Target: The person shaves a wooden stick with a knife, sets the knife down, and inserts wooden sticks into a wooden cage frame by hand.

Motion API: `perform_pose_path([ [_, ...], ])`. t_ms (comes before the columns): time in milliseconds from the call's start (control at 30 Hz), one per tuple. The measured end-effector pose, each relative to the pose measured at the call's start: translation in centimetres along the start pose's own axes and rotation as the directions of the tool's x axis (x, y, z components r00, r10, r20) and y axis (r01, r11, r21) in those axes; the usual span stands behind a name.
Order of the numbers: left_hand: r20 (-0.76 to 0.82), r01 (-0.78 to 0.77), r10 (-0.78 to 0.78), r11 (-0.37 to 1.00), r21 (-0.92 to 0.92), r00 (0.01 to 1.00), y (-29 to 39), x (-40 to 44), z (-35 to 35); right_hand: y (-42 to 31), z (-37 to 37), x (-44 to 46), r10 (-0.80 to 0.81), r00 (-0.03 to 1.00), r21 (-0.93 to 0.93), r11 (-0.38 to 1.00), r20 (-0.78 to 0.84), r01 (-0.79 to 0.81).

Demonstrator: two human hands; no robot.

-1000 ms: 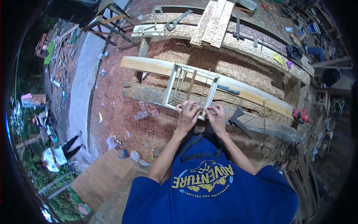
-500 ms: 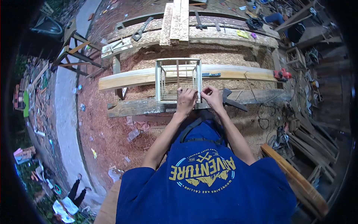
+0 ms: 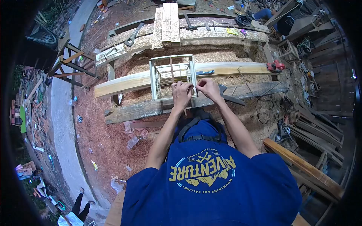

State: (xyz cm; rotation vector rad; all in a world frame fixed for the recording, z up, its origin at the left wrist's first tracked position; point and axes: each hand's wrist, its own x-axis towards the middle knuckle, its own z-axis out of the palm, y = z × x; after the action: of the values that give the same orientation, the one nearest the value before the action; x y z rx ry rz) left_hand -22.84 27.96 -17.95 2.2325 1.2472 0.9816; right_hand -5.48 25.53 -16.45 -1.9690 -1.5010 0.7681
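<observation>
A cage-like wooden frame (image 3: 153, 81) with thin bars stands across the planks in front of me. A brown strip (image 3: 171, 69) runs over its open top. My left hand (image 3: 181, 93) is at the near side of the frame, its fingers curled and pressed together close to the strip's near end. At the frame's near right corner post, my right hand (image 3: 209, 89) makes a pinch, fingertips nearly meeting those of the left. Whatever the fingertips hold is too small to make out. A chisel-like tool with a blue and black handle (image 3: 205, 72) lies just beyond the right hand.
A dark hatchet-like tool (image 3: 230, 98) lies right of my right hand. The frame rests on a pale beam (image 3: 124, 83) and a weathered plank (image 3: 139, 110). Farther off are a handsaw (image 3: 134, 35), a hammer (image 3: 189, 23) and a red power tool (image 3: 276, 66). Another person's legs (image 3: 80, 205) show lower left.
The camera view has shifted, moving the bench slightly left in the picture. Both hands stay at the frame's near right corner, with the right fingers now drawn into a closer pinch.
</observation>
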Motion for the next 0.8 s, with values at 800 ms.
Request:
perform_pose_path([
  [800,0.044,0.015,-0.017,0.999,0.046,0.999,-0.3,-0.1,0.6,-2.3,0.2,-1.1,-0.025,0.997,-0.336,0.942,-0.07,0.0],
])
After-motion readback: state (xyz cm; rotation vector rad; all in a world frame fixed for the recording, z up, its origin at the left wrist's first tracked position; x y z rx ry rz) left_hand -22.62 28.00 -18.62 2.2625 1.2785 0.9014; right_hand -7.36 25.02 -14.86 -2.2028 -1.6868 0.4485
